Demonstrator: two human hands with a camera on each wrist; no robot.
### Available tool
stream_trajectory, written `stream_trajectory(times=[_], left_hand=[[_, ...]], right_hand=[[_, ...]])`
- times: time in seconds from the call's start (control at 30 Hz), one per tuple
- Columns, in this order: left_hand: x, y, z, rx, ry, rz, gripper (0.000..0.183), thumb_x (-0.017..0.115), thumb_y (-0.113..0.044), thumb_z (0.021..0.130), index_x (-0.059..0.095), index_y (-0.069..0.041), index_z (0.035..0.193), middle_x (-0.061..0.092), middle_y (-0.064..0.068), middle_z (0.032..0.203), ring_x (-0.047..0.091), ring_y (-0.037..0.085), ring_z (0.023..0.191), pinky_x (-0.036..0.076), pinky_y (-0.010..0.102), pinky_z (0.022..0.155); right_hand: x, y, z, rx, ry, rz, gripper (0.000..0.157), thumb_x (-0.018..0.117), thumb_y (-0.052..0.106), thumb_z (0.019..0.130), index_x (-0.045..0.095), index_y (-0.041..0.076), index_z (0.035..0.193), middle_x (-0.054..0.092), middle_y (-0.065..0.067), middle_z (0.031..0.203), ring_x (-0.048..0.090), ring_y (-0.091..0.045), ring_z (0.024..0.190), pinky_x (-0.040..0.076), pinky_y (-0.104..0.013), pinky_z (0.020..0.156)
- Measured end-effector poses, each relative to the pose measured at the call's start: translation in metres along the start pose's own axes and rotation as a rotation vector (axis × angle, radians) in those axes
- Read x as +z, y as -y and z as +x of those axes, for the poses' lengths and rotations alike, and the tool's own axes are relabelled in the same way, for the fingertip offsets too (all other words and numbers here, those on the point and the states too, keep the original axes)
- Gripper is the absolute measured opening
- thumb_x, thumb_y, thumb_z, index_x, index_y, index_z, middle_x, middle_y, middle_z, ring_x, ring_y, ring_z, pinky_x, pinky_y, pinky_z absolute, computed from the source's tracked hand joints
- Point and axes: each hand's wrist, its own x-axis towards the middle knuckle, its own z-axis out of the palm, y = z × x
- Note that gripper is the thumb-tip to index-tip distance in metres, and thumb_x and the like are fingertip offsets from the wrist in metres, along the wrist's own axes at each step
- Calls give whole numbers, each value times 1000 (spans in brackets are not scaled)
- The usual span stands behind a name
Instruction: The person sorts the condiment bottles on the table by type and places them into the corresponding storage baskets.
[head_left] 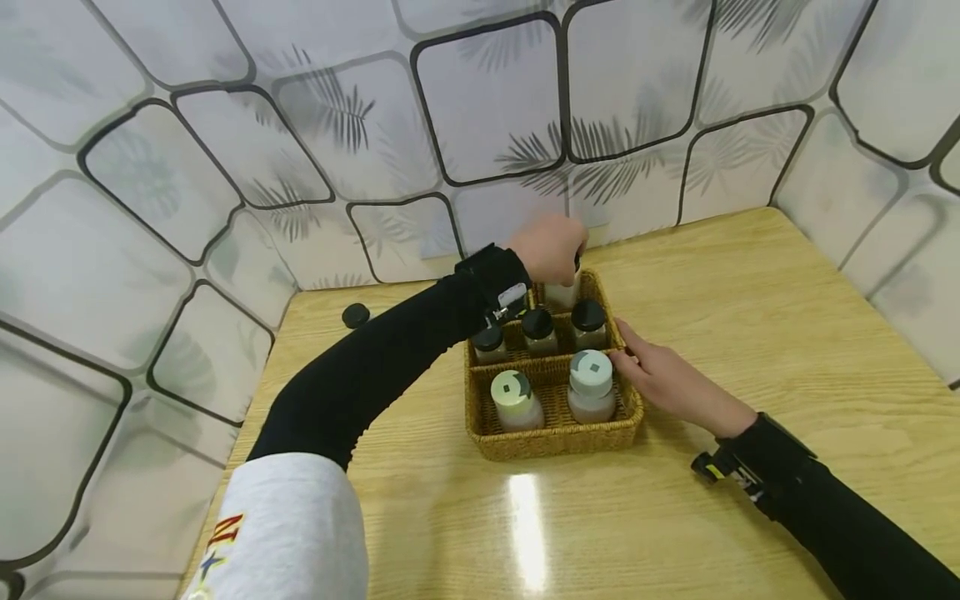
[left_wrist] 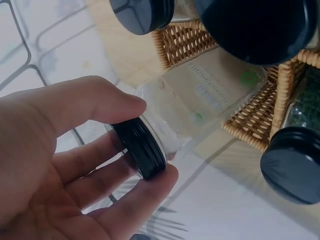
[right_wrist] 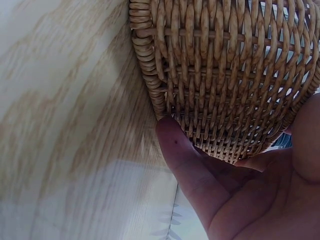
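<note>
A wicker basket (head_left: 521, 446) with compartments stands on the table. At its back, my left hand (head_left: 551, 248) pinches the black lid (left_wrist: 142, 150) of a clear jar (left_wrist: 192, 100) between thumb and fingers. The jar's lower end sits within the basket's wicker walls. My right hand (head_left: 663, 379) grips the basket's right side, thumb near the rim and fingers on the outer wall; one finger (right_wrist: 182, 157) presses low on the weave. Black-lidded jars (head_left: 540, 333) stand in the middle row. A yellowish-lidded jar (head_left: 517, 404) and a pale-blue-lidded jar (head_left: 591, 387) occupy the front compartment.
A round black piece (head_left: 356, 315) lies on the wooden table (head_left: 420, 517), left of the basket. Patterned wall covering (head_left: 487, 108) rises behind the table and along both sides. The left sleeve (head_left: 382, 367) crosses above the tabletop.
</note>
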Motion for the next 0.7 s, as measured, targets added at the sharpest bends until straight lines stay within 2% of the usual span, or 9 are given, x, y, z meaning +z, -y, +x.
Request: stream_trajectory(times=[0.1,0.17,0.3,0.4,0.5,0.57,0.7], left_hand=[[4,1,4,-5,13,-20,27,60,-4,85,40,-15,70,29,1,66,23,13,58,24,28,57],[6,1,6,-10,20,-30,28,60,-4,85,40,-14,70,28,2,66,23,14,57,24,28,57],[8,1,9,-18,32,-41,24,61,-5,86,43,-13,71,29,2,65,24,13,55,26,27,56],[9,2,11,-13,41,-34,24,61,-6,87,44,-13,71,30,1,64,24,13,54,26,27,55],[10,1,15,-16,52,-20,20,62,-8,87,49,-13,72,37,1,65,30,13,55,28,27,55],[11,0,18,-28,62,-10,20,62,-10,87,50,-13,72,40,1,66,32,13,56,30,27,55],[12,-3,23,-40,85,0,29,62,-11,88,43,-15,66,32,0,63,27,13,54,27,27,53]], right_hand=[[1,-1,0,-3,-4,2,69,29,41,104,2,0,152,55,-35,118,59,-31,89,42,-48,77],[1,-1,0,-17,-12,0,68,30,40,105,3,-2,151,46,-36,131,56,-33,103,44,-52,81],[0,0,-1,-21,-13,1,67,31,39,105,4,-2,151,45,-36,132,53,-36,109,44,-56,86],[0,0,-1,-20,-15,-1,67,31,38,105,4,-2,151,47,-36,130,55,-34,105,45,-54,83],[0,-1,-1,-19,-17,-5,67,31,39,105,5,-2,151,49,-35,128,57,-31,100,45,-50,78],[1,-2,-1,-20,-19,-4,67,31,39,105,5,-1,151,48,-35,129,56,-32,103,46,-51,81],[1,-4,0,-18,-24,-7,67,31,39,105,5,-1,151,47,-34,131,55,-32,105,46,-52,83]])
